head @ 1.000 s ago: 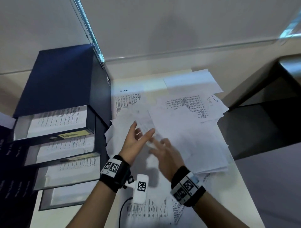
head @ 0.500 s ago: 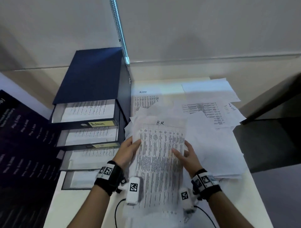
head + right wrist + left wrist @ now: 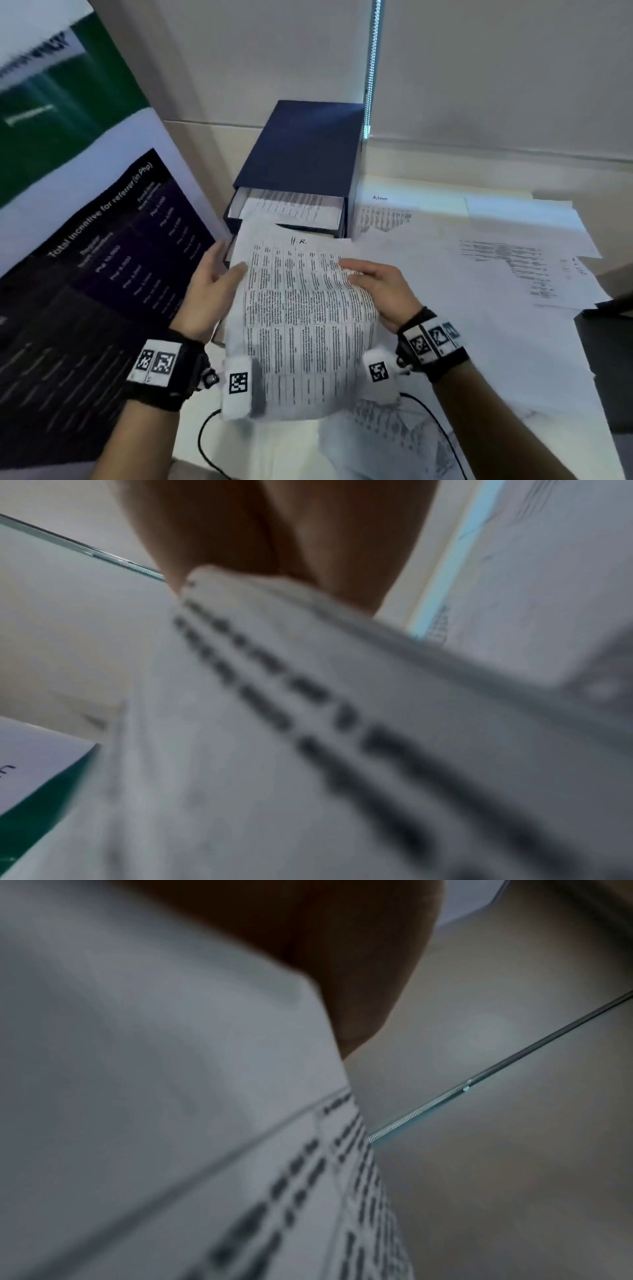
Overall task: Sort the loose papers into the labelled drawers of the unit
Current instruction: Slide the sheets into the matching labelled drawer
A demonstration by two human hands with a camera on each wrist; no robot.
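A printed sheet headed "H.R." (image 3: 301, 318) is held up in front of the dark blue drawer unit (image 3: 305, 150). My left hand (image 3: 214, 277) grips the sheet's left edge, thumb on top. My right hand (image 3: 373, 284) grips its right edge, with the thumb laid over the print. The sheet bows upward and covers the unit's lower drawers. The top drawer (image 3: 287, 210) stands pulled out with printed paper inside. Both wrist views show blurred close-ups of the sheet (image 3: 205, 1150) (image 3: 308, 723) under my fingers (image 3: 342, 961) (image 3: 274, 534).
Loose papers (image 3: 479, 260) lie spread over the white table (image 3: 191, 428) to the right, one headed "Admin" (image 3: 380, 212). A large dark poster (image 3: 85, 274) leans at the left, close to the unit. Cables (image 3: 205, 445) run from the wrist cameras.
My hands picked the "H.R." sheet off the pile and carried it left, up in front of the drawer unit. The head view has swung left, bringing the poster into sight.
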